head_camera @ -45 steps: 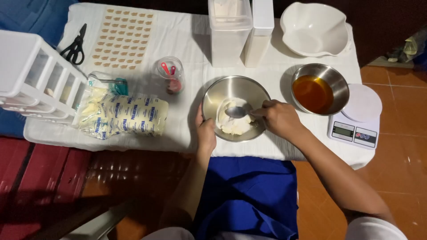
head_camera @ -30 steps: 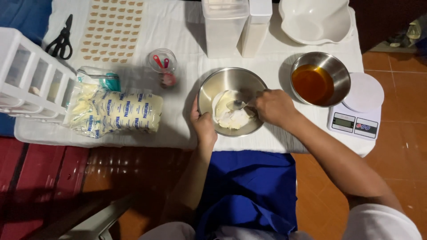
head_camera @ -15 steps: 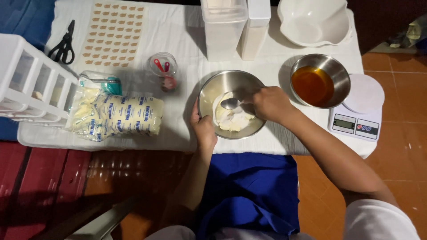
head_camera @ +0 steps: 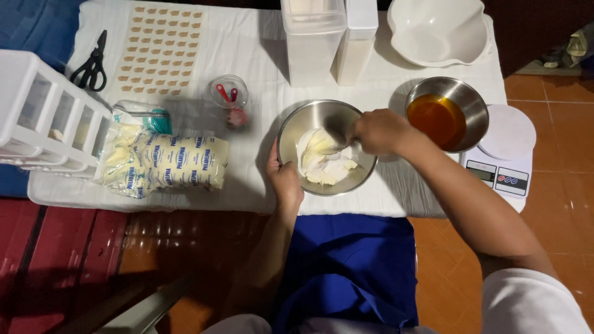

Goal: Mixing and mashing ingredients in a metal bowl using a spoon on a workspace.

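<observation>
A steel mixing bowl [head_camera: 309, 117] sits on the white cloth near the table's front edge, with a lump of pale cream cheese [head_camera: 325, 162] inside. My left hand [head_camera: 283, 177] grips the bowl's near-left rim. Over the bowl's right side, my right hand [head_camera: 377, 131] is closed on a metal spoon [head_camera: 331, 150], whose bowl is pressed into the cheese.
A smaller steel bowl of amber liquid [head_camera: 436, 117] stands to the right, beside a kitchen scale [head_camera: 504, 158]. Behind are two tall white containers [head_camera: 312, 40] and a white bowl [head_camera: 439, 31]. Left lie cheese packets [head_camera: 170, 162], a cup of spoons [head_camera: 229, 94], scissors [head_camera: 90, 62] and a white rack [head_camera: 37, 114].
My right hand has shifted up and back over the bowl, working the spoon through the cheese. The left hand has kept its grip on the rim.
</observation>
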